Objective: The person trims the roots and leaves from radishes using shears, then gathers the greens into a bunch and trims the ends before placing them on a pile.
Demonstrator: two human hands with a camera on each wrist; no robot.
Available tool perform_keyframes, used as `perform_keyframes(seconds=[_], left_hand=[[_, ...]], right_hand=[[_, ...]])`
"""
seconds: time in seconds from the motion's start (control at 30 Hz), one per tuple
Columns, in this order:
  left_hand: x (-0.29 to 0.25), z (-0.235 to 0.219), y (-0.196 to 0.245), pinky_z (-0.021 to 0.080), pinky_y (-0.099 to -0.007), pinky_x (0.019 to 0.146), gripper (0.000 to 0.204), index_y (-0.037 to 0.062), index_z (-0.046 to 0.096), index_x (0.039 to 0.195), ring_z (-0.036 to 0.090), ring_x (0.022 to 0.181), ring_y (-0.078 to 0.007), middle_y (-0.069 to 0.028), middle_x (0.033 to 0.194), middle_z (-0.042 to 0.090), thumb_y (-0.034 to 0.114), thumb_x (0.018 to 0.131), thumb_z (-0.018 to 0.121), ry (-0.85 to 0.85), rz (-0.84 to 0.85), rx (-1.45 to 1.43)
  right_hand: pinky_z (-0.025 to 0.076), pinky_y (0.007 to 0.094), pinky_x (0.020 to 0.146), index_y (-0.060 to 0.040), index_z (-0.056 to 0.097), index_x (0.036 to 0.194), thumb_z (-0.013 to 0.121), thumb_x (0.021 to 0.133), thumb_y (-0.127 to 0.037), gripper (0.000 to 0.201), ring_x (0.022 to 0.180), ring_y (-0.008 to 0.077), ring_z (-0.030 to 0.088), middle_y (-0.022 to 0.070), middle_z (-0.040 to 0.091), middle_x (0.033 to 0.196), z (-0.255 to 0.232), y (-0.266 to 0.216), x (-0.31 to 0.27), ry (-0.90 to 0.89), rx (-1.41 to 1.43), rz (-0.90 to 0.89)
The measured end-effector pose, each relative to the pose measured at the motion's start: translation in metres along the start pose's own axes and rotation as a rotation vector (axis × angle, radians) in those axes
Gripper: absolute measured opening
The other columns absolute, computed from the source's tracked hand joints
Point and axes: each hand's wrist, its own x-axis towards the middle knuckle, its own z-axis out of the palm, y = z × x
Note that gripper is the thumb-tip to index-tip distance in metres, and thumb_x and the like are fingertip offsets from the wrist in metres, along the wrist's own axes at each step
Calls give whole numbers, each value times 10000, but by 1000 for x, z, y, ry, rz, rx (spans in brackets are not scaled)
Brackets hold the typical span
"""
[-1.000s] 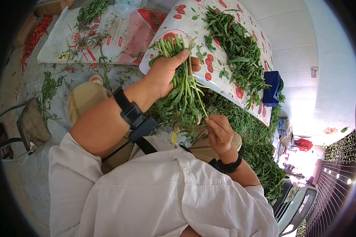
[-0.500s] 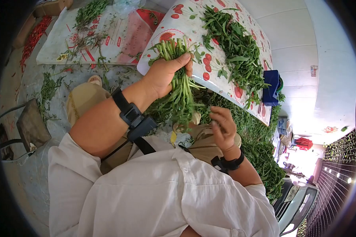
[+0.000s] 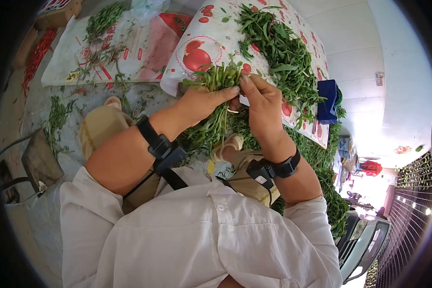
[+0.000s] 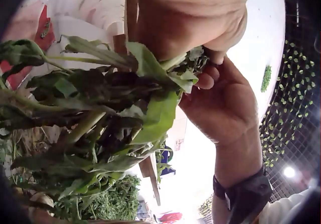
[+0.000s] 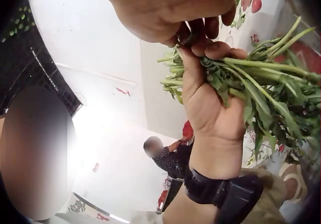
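Observation:
My left hand (image 3: 202, 100) grips a thick bunch of leafy green stems (image 3: 216, 78), cut ends up and leaves hanging toward my knees. My right hand (image 3: 260, 105) has come up against it, its curled fingertips pinching at the stems near the top, beside my left thumb. From the left wrist view the bunch (image 4: 115, 98) fills the foreground under my left hand (image 4: 190, 13), and my right hand (image 4: 220, 103) closes in from the right. The right wrist view shows my left hand (image 5: 210, 108) wrapped round the bunch (image 5: 266, 88), with my right hand (image 5: 165, 8) above.
A fruit-print cloth (image 3: 201, 29) ahead carries a heap of loose greens (image 3: 283, 57). More greens (image 3: 321, 177) lie along the right. A white sack sheet (image 3: 139, 48) with scraps, red chillies (image 3: 36, 53) and a low stool (image 3: 38, 158) are at left. A blue box (image 3: 327, 101) stands beyond.
My right hand, which held a single stem low by my knee, rose to the top of the bunch. My left hand kept its grip and lowered the bunch slightly.

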Motion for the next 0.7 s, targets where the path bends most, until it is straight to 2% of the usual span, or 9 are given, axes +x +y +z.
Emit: perform_keyframes(seconds=[0.07, 0.17, 0.27, 0.37, 0.47, 0.57, 0.63, 0.7], left_hand=[[1, -2, 0, 452, -285, 709, 267, 37, 545, 1081, 542, 776, -127, -23, 870, 577, 210, 878, 558, -8, -30, -7], [1, 2, 3, 453, -271, 667, 201, 46, 573, 1016, 545, 715, -114, -19, 771, 584, 191, 879, 554, 41, -54, -38], [1, 2, 2, 449, -266, 694, 227, 54, 573, 1051, 547, 749, -109, -16, 827, 596, 197, 875, 561, 71, -80, -21], [2, -4, 0, 435, -280, 832, 316, 39, 516, 1153, 524, 968, -123, -28, 1062, 566, 162, 868, 571, 50, -94, 27], [3, -3, -4, 452, -258, 724, 257, 45, 561, 1089, 538, 824, -94, -17, 939, 602, 163, 862, 579, 93, -16, 102], [3, -3, -5, 457, -258, 726, 263, 36, 554, 1096, 538, 833, -97, -26, 963, 599, 114, 847, 589, 85, 47, 109], [3, -2, -6, 459, -257, 717, 262, 31, 551, 1093, 537, 828, -97, -26, 961, 594, 93, 841, 589, 102, 58, 127], [2, -1, -5, 460, -256, 708, 258, 29, 550, 1087, 537, 816, -97, -25, 948, 592, 83, 839, 588, 104, 71, 134]], right_hand=[[402, 227, 495, 57, 592, 866, 506, 886, -103, 182, 497, 97, 501, 59, 558, 803, 3, 0, 0, 42, -6, -27], [404, 234, 485, 59, 583, 830, 513, 869, -77, 158, 511, 117, 514, 71, 547, 796, 3, -1, 0, 66, -117, -105], [420, 258, 504, 53, 576, 825, 522, 842, -57, 123, 576, 164, 545, 104, 548, 812, -1, 2, 3, 68, -286, -230], [438, 290, 541, 43, 578, 829, 530, 818, -48, 104, 656, 221, 562, 132, 552, 824, -3, 7, 6, 73, -420, -325], [446, 320, 582, 38, 583, 840, 523, 807, -40, 104, 691, 268, 561, 150, 557, 834, -2, 6, 6, 85, -475, -332], [447, 339, 611, 34, 587, 880, 505, 799, -27, 130, 695, 295, 559, 161, 560, 843, -3, 9, 9, 85, -586, -390], [457, 307, 574, 47, 572, 941, 474, 830, -28, 165, 642, 253, 571, 148, 553, 898, -5, 9, 9, 60, -654, -407], [477, 234, 483, 76, 540, 1027, 426, 896, -39, 208, 536, 154, 596, 119, 537, 1002, -6, 6, 8, 12, -687, -376]])
